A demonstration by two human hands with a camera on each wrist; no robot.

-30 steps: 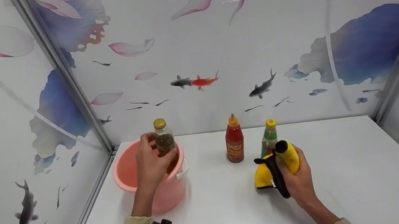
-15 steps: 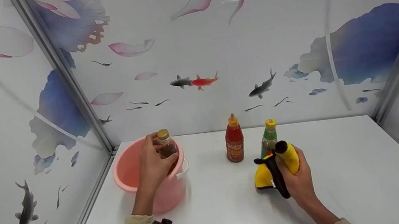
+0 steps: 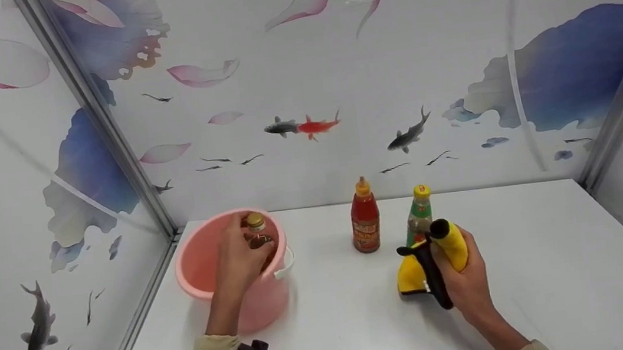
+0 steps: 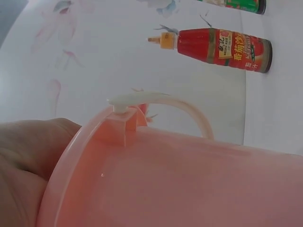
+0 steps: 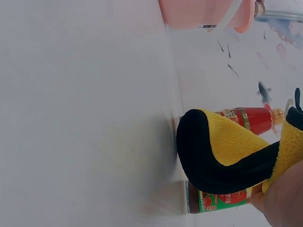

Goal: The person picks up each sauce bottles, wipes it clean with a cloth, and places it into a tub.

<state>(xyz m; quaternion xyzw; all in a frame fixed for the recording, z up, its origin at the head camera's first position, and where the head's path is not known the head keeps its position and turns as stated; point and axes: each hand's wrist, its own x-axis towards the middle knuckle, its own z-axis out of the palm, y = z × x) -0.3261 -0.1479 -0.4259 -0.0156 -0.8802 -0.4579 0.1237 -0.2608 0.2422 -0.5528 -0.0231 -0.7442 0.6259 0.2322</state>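
My left hand (image 3: 237, 258) grips a glass bottle (image 3: 257, 227) with a gold cap and dark contents, and has it partly down inside the pink bucket (image 3: 198, 290); the bottle's lower part is hidden by hand and rim. In the left wrist view, the bucket wall (image 4: 199, 184) covers the bottle and the fingers. My right hand (image 3: 467, 281) holds a bunched yellow cloth with black edging (image 3: 412, 275), lifted in front of a green-labelled bottle with a yellow cap (image 3: 421, 209). The cloth (image 5: 236, 142) hangs folded in the right wrist view.
A red ketchup bottle (image 3: 366, 222) stands upright at the back of the white table (image 3: 342, 326), between bucket and green-labelled bottle. The bucket's white handle (image 3: 287, 264) hangs on its right side. Patterned panels (image 3: 298, 69) close off the back and sides.
My left hand has lowered the gold-capped bottle deeper into the bucket, so its cap sits further down. The right hand and the cloth have stayed almost still.
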